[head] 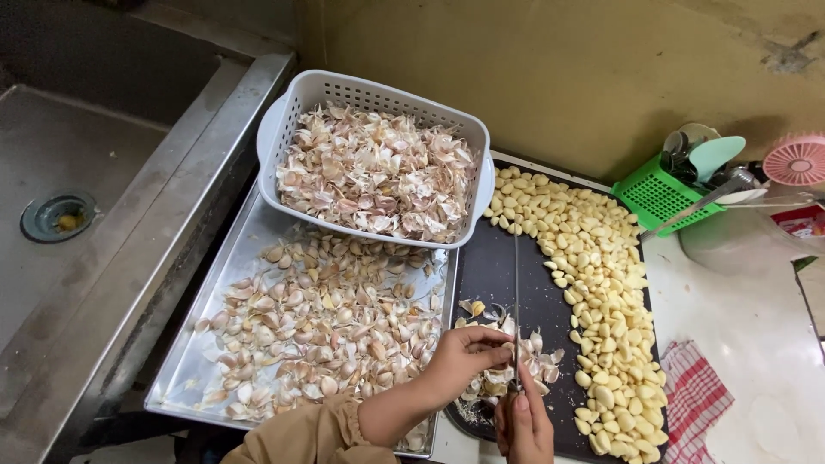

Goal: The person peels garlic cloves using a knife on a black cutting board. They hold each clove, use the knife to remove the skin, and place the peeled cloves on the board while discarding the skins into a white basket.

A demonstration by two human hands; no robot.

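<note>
Small unpeeled garlic clove [499, 350] at 6 o'clock on black cutting board [507, 275], pinched in left hand [464, 357] fingers. Right hand [522, 421] fingers grip thin steel knife [516, 301]. Peeled cloves [601, 301] at 3 o'clock, metal tray [215, 344] at 9, white skin basket [374, 155] at 11.

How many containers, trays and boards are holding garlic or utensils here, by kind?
White perforated basket of garlic skins: 1
Metal tray of unpeeled cloves: 1
Dark cutting board with peeled cloves: 1
Green utensil basket: 1
Total: 4
Left hand holds a clove; right hand holds the knife.
</note>
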